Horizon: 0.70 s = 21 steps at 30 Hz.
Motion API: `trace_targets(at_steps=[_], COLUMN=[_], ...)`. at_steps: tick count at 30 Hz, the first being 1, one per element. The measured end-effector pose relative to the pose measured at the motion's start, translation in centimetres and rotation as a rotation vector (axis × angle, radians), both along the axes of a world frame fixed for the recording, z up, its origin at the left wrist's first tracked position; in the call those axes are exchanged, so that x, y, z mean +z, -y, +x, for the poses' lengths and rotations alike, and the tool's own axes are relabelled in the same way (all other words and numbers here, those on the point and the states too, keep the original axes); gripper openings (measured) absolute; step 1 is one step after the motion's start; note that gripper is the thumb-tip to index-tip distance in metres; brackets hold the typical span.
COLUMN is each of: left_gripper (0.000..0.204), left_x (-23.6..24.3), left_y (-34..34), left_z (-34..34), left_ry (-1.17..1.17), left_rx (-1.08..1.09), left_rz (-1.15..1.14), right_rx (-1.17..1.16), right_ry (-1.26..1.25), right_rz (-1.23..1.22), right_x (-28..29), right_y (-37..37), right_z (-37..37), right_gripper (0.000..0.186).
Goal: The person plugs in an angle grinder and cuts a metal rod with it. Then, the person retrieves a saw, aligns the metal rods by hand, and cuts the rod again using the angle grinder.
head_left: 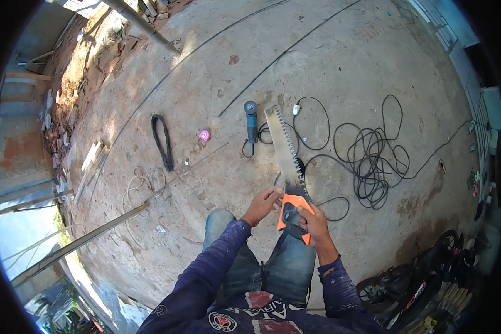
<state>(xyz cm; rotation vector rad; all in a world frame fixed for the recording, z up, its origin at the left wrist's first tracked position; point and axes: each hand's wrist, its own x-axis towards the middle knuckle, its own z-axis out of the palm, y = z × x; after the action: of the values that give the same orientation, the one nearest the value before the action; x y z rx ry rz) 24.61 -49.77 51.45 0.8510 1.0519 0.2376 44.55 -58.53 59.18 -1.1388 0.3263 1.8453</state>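
My right hand (pixel 313 225) grips the orange-and-black handle (pixel 289 199) of a handsaw, its toothed blade (pixel 284 142) pointing away from me over the floor. My left hand (pixel 266 203) has its fingertips closed at the blade's base, beside the handle. Beyond my hands a teal angle grinder (pixel 250 125) lies with its cord on the concrete floor (pixel 167 67), left of the blade. A round pink object (pixel 204 134), perhaps a tape measure, and a dark looped bundle (pixel 162 142) lie farther left.
Tangled black cable (pixel 373 167) and a white plug (pixel 296 109) lie right. Long rods (pixel 278 60) and pale cord (pixel 133 189) cross the floor. A metal pole (pixel 150 33) stands top left, a long bar (pixel 94 234) runs lower left, and bicycles (pixel 406 289) fill the lower right.
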Motion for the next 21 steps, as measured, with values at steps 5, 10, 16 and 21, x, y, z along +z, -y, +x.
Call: trace_targets(at_steps=[5, 10, 16, 21], left_gripper=[0.047, 0.063, 0.086, 0.079], left_x=[-20.1, -37.2, -47.8, -50.4], left_y=[-8.0, -18.3, -27.0, -28.6], left_z=[0.0, -1.2, 1.8, 0.0], left_ry=[-0.427, -0.871, -0.915, -0.926], left_rx=[0.307, 0.231, 0.215, 0.204], left_rz=[0.209, 0.53, 0.422, 0.511], right_rx=[0.791, 0.806, 0.816, 0.782], right_ry=[0.933, 1.365, 1.377, 1.384], right_rz=[0.071, 0.347, 0.419, 0.547], right_x=[-9.8, -22.4, -32.4, -38.5], right_y=[-12.5, -16.8, -20.6, -23.0], right_z=[11.7, 16.0, 17.3, 14.9], right_gripper=[0.042, 0.049, 0.053, 0.052])
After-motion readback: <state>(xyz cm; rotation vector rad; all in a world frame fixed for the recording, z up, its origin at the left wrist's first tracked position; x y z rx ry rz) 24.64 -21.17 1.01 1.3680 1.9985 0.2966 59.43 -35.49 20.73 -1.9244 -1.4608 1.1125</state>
